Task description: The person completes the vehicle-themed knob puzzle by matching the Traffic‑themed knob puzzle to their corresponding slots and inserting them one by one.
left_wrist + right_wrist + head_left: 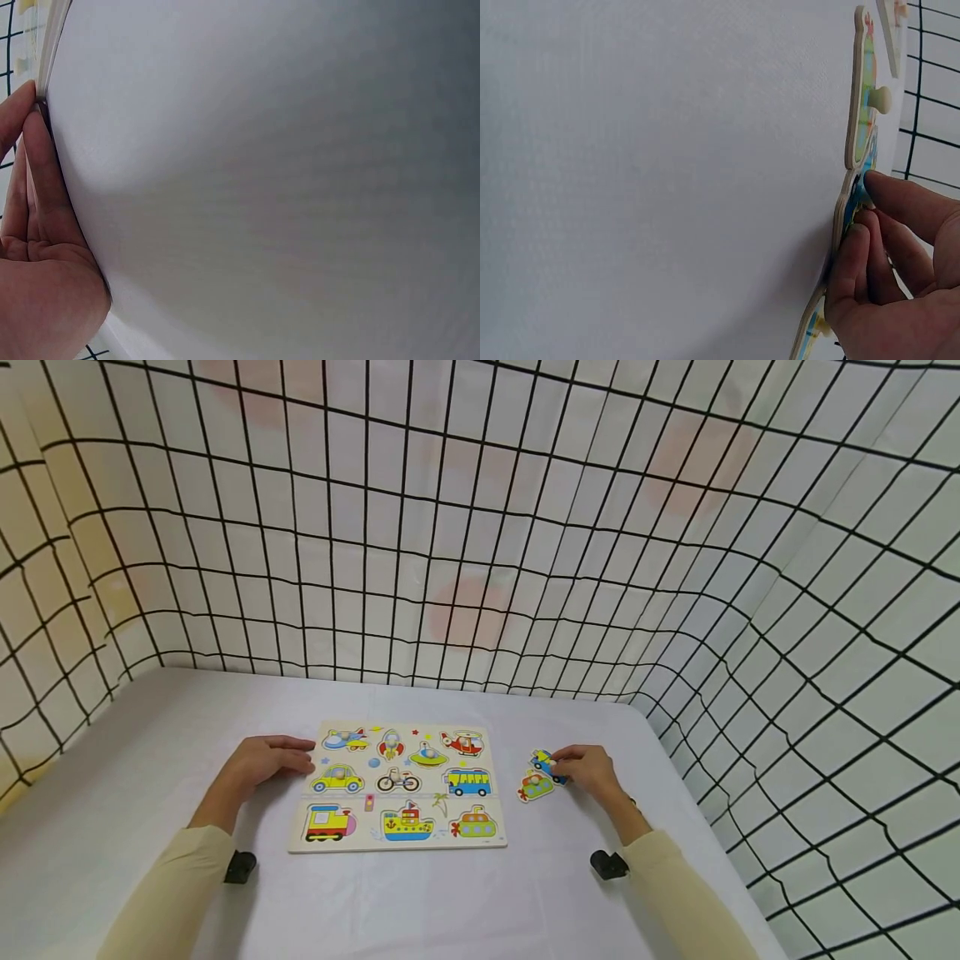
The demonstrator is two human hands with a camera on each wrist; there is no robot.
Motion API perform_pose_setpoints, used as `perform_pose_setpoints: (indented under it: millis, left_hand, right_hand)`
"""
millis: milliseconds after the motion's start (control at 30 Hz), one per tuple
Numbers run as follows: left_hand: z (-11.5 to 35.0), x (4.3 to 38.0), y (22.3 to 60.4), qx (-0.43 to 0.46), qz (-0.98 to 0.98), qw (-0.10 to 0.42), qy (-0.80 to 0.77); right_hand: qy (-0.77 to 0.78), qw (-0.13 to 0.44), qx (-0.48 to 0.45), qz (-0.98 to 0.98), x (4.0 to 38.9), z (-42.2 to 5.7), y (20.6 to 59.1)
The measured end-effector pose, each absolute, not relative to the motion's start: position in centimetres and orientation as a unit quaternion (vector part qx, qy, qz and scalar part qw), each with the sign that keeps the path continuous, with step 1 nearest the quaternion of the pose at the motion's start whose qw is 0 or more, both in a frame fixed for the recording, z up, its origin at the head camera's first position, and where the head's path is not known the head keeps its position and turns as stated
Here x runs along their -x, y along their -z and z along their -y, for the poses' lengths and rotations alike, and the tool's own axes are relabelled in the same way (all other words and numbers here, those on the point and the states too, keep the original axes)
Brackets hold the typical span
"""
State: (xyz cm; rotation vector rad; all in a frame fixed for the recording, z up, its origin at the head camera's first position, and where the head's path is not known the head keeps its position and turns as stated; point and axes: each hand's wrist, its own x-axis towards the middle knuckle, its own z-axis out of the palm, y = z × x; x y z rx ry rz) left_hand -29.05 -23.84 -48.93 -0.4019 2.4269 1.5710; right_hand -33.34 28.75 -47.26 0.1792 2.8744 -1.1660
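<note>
A wooden puzzle board [371,843] with vehicle pictures lies flat on the table. My left hand [258,764] rests at its left edge, fingers fairly straight and touching the rim; the left wrist view shows thumb and finger meeting that edge. Right of the board, my right hand [588,770] pinches the knob of a blue puzzle piece [542,762] between thumb and fingers. Against it lies a green submarine piece [536,787] with a pale knob. In the right wrist view, a blue-and-yellow piece [807,335] sits below the hand, partly hidden by it.
The white-covered table [450,902] is bounded by a black wire grid [405,560] at the back and sides. Knobbed pieces such as the yellow car [337,779] and the red helicopter [462,743] sit in the board. A black wrist mount [609,865] hangs below the right forearm.
</note>
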Motion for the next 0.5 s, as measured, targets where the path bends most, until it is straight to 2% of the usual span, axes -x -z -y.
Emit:
perform_pose_setpoints:
  millis: [500]
  left_hand:
    - [23.8, 29.06, 48.91, 0.141, -0.824, 0.116, -0.537]
  right_hand:
    - [0.348, -0.015, -0.042, -0.936, 33.54, -28.32, 47.46]
